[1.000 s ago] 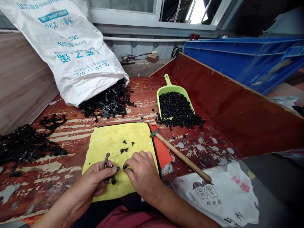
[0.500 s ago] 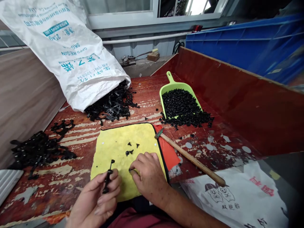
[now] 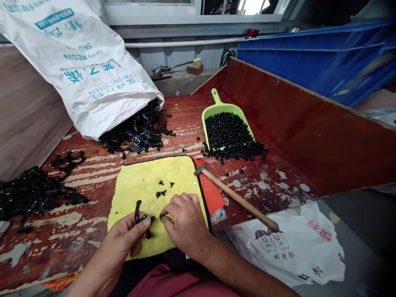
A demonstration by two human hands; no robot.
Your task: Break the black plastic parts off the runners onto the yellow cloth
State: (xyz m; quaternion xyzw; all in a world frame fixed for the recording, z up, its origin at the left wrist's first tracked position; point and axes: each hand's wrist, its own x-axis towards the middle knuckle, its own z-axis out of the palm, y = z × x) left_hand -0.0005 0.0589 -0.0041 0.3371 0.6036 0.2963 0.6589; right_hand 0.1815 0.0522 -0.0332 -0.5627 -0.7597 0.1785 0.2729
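Observation:
My left hand (image 3: 122,236) pinches a branched black plastic part (image 3: 137,209) between thumb and fingers; its round-ended arms stick out above and beside the thumb. Close by on the right, my right hand (image 3: 187,225) is closed, with a small dark plug (image 3: 161,215) showing at the tips of thumb and forefinger. Both hands are over a yellow cloth (image 3: 133,179) with a black hem. Several small black plugs (image 3: 163,192) lie on the cloth just beyond my right fingers.
A wooden-handled hammer (image 3: 238,197) lies right of the cloth, its head at the cloth's edge. Behind it a green dustpan (image 3: 215,109) holds many black plugs. A white sack (image 3: 102,82) spills black parts (image 3: 139,132); another black pile (image 3: 37,194) lies left. A red board (image 3: 293,107) borders the right side.
My left hand has turned the black part and brought it nearer to my right hand, whose pinch looks the same. The whole view has shifted slightly.

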